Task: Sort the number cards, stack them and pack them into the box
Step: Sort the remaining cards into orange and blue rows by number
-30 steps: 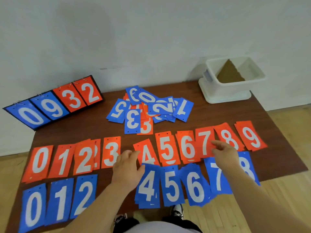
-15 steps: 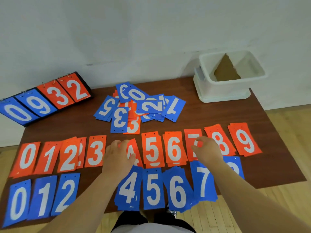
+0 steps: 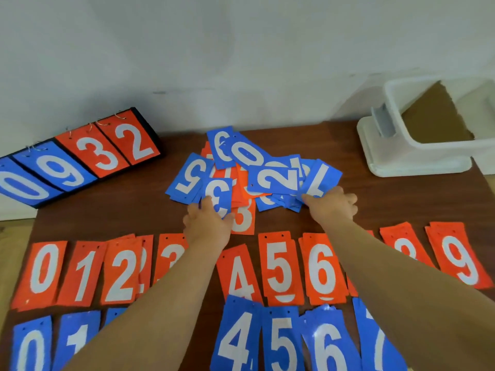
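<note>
A loose pile of blue and orange number cards (image 3: 251,172) lies in the middle of the brown table (image 3: 112,210). My left hand (image 3: 209,223) pinches the near end of a blue 3 card (image 3: 218,194) at the pile's left side. My right hand (image 3: 332,207) grips the near end of a blue 7 card (image 3: 320,180) at the pile's right side. An orange row of cards from 0 to 9 (image 3: 278,266) runs across the table, and a blue row (image 3: 281,341) lies along the near edge. The white box (image 3: 417,153) stands at the far right.
A flip scoreboard (image 3: 77,159) showing 0, 9, 3, 2 leans at the far left by the white wall. A brown cardboard sheet (image 3: 439,116) stands inside the white box. Wooden floor shows beyond the table's left edge.
Both hands left the sorted rows and reached forward to the loose pile. The left took hold of the blue 3, the right took hold of the blue 7.
</note>
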Demonstrator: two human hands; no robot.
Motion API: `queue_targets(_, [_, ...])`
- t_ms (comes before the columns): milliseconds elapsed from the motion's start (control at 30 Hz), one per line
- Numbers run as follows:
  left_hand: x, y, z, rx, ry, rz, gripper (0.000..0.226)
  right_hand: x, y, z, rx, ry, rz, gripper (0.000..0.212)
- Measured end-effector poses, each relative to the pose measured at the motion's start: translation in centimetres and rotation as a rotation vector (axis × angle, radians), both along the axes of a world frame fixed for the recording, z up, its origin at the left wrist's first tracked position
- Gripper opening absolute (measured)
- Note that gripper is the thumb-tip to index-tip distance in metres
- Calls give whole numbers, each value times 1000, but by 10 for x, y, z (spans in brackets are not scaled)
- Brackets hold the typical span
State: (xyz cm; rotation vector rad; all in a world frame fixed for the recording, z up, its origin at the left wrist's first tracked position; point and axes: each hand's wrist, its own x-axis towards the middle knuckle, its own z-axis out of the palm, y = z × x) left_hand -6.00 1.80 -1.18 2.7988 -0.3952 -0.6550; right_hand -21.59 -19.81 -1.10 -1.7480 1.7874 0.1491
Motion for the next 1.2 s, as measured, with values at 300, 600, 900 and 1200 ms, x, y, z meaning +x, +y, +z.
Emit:
queue_targets(300, [3, -5, -12, -58, -64, 36, 83, 26, -15, -10, 72, -20, -231, 79])
queue_targets(600, [2, 11, 4, -413, 20, -14, 27, -27, 18, 29, -146, -444, -265, 29])
queue_targets(900, [-101, 52, 102, -832, 358, 221, 41, -83, 132, 115, 214, -793, -41, 15])
queue_targets(1200, [-162, 89, 157, -892, 237, 170, 57, -131, 157, 152, 74, -805, 315, 38])
